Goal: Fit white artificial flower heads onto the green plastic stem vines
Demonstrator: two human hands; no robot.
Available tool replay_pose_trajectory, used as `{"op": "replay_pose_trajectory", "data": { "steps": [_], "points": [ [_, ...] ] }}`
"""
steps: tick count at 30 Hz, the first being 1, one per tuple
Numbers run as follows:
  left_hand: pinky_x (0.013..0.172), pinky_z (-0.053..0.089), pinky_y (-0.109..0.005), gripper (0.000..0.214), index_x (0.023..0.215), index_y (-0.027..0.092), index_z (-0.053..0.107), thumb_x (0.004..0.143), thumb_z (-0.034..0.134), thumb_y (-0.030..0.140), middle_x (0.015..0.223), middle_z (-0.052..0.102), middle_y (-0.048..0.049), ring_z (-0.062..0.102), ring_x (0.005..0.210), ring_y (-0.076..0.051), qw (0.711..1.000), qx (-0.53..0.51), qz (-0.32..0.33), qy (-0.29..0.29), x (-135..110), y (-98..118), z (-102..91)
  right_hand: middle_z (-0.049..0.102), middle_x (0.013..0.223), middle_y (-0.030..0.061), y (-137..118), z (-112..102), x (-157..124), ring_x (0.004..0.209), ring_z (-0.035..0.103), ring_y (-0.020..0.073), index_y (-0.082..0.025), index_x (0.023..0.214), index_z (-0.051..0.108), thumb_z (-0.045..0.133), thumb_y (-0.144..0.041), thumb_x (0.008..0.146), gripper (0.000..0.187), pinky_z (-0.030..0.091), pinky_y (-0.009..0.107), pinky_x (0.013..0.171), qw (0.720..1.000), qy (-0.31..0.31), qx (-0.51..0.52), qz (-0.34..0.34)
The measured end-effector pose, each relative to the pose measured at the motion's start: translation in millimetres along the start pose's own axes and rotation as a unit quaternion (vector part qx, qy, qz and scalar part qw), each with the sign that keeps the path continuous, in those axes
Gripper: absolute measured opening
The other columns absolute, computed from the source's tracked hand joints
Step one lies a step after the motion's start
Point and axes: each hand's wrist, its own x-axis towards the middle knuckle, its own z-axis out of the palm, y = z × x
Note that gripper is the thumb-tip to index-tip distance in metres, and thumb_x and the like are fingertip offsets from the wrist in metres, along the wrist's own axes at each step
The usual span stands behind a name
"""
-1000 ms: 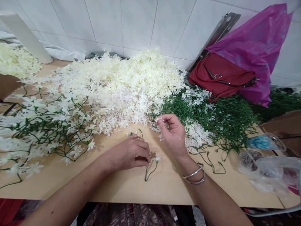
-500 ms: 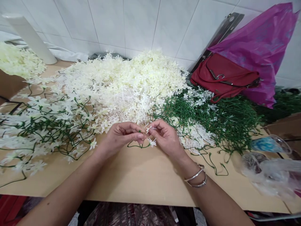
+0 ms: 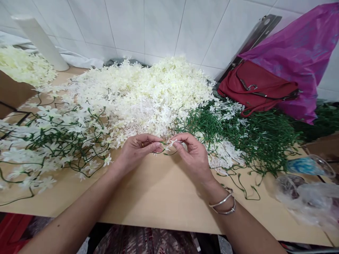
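My left hand (image 3: 141, 150) pinches a thin green plastic stem (image 3: 162, 143) between thumb and forefinger, just above the table's middle. Close beside it, my right hand (image 3: 190, 151) is closed on a small white artificial flower (image 3: 171, 144), its fingertips touching the petals. Stem and flower meet in the gap between the hands; whether they are joined is too small to tell. Behind the hands lies a big heap of loose white and cream blossoms (image 3: 148, 88). Left of them are flowers on green stems (image 3: 69, 141), and to the right a pile of bare green stems (image 3: 203, 121).
A red handbag (image 3: 259, 88) and a purple plastic bag (image 3: 296, 60) rest against the tiled wall at right. A blue-patterned cup (image 3: 304, 165) lies near a clear plastic bag (image 3: 312, 197). At far left are a white roll (image 3: 42, 44) and a cardboard box (image 3: 13, 91).
The white flower that hung below my fingers on its green stem is no longer seen there. My hands have shifted slightly apart, and the whole view has moved a little.
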Motion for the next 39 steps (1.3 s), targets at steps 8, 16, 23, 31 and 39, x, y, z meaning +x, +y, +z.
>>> {"op": "replay_pose_trajectory", "data": {
  "steps": [8, 16, 23, 31, 39],
  "points": [
    [0.076, 0.066, -0.028, 0.027, 0.095, 0.018, 0.085, 0.079, 0.090, 0.039, 0.085, 0.083, -0.0067, 0.077, 0.076, -0.017, 0.999, -0.020, -0.002, -0.028, -2.3, 0.6, 3.2, 0.074, 0.095, 0.0023, -2.1, 2.8, -1.6, 0.093, 0.069, 0.0195, -0.024, 0.095, 0.072, 0.071, -0.029, 0.096, 0.006, 0.054, 0.035, 0.088, 0.994, -0.057, 0.086, 0.032],
    [0.078, 0.064, -0.025, 0.025, 0.099, 0.016, 0.084, 0.083, 0.087, 0.035, 0.091, 0.083, -0.0070, 0.076, 0.080, -0.016, 0.999, 0.008, -0.001, -0.037, -4.4, -0.4, 4.1, 0.072, 0.092, 0.0034, -1.2, 2.8, -2.8, 0.091, 0.064, 0.0194, -0.022, 0.093, 0.072, 0.075, -0.033, 0.092, 0.012, 0.049, 0.033, 0.086, 0.991, -0.068, 0.077, 0.088],
    [0.078, 0.064, -0.024, 0.028, 0.092, 0.016, 0.079, 0.087, 0.082, 0.043, 0.081, 0.079, -0.0035, 0.077, 0.078, -0.015, 0.996, 0.007, -0.022, -0.085, 0.3, -6.9, 1.5, 0.069, 0.088, 0.0025, 4.5, 2.8, 0.6, 0.085, 0.062, 0.0188, -0.022, 0.089, 0.071, 0.081, -0.043, 0.087, 0.023, 0.048, 0.033, 0.080, 0.975, -0.094, 0.136, 0.150],
    [0.075, 0.063, -0.025, 0.039, 0.089, 0.014, 0.072, 0.090, 0.078, 0.053, 0.079, 0.075, -0.0024, 0.077, 0.076, -0.015, 0.995, 0.015, -0.018, -0.098, 1.6, -13.2, 1.1, 0.069, 0.085, 0.0013, 12.0, 6.2, 1.7, 0.082, 0.061, 0.0171, -0.022, 0.087, 0.071, 0.085, -0.046, 0.082, 0.029, 0.047, 0.031, 0.076, 0.966, -0.104, 0.169, 0.168],
    [0.075, 0.062, -0.026, 0.043, 0.089, 0.014, 0.070, 0.093, 0.073, 0.056, 0.079, 0.075, -0.0036, 0.077, 0.076, -0.016, 0.993, 0.042, -0.008, -0.111, 1.2, -13.4, 0.3, 0.071, 0.085, 0.0017, 14.3, 8.0, 1.8, 0.081, 0.061, 0.0170, -0.022, 0.085, 0.073, 0.086, -0.044, 0.080, 0.027, 0.048, 0.031, 0.075, 0.964, -0.098, 0.173, 0.178]
  ]
}}
